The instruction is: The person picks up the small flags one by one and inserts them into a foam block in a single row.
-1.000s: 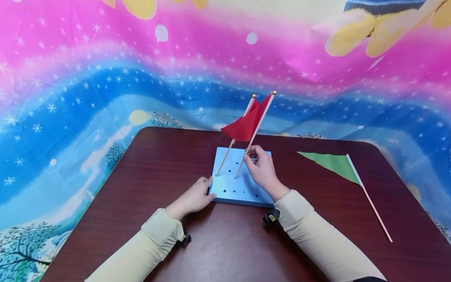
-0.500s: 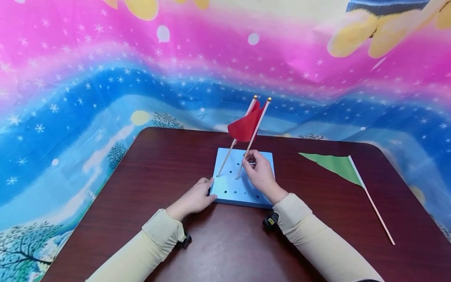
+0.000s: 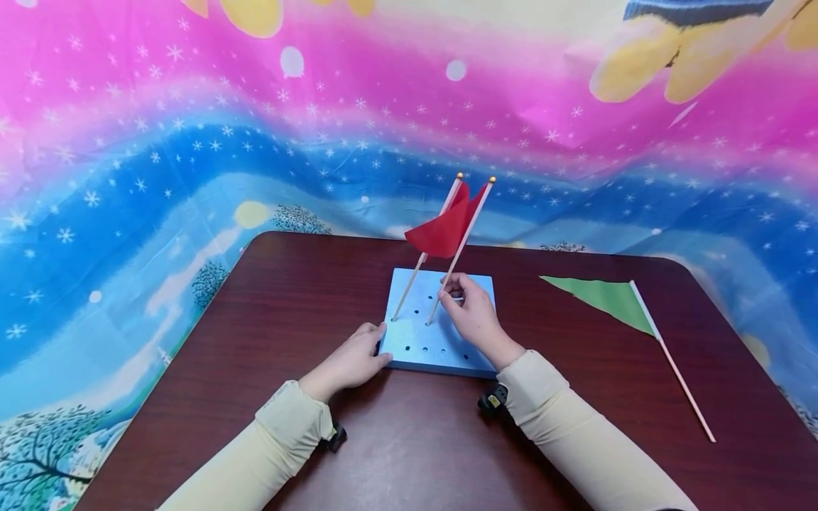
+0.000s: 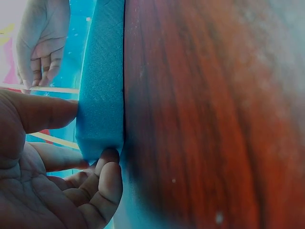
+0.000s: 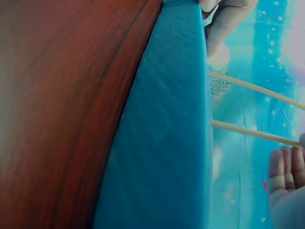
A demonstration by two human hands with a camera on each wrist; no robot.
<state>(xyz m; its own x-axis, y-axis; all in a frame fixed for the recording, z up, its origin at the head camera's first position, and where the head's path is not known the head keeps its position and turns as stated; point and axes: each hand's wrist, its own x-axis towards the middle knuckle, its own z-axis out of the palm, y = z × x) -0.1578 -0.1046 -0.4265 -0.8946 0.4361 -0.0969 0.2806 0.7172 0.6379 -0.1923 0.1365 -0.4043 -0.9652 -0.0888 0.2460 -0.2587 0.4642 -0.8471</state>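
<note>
My right hand [image 3: 474, 309] pinches the thin wooden stick of a red flag [image 3: 449, 226], whose foot stands at a hole of a thick blue board [image 3: 409, 333]. Left of it a second red flag leans the same way; its stick [image 3: 407, 289] meets another hole, and its cloth is mostly covered by the first one. At the board's front-left corner my left hand [image 3: 353, 357] grips the edge. The left wrist view shows the thumb [image 4: 52, 113] at the upper edge and curled fingers [image 4: 107, 186] against the side. Both sticks [image 5: 255, 132] rise from the board in the right wrist view.
A green flag [image 3: 610, 301] lies flat on the dark wooden table [image 3: 307, 284], right of the board, its stick slanting toward the near right. Several small holes dot the board. Behind the table hangs a pink and blue printed cloth [image 3: 358, 128].
The right hand and the pinched stick have come slightly lower, and the gold tip dropped with them. The left hand stays on the board's edge.
</note>
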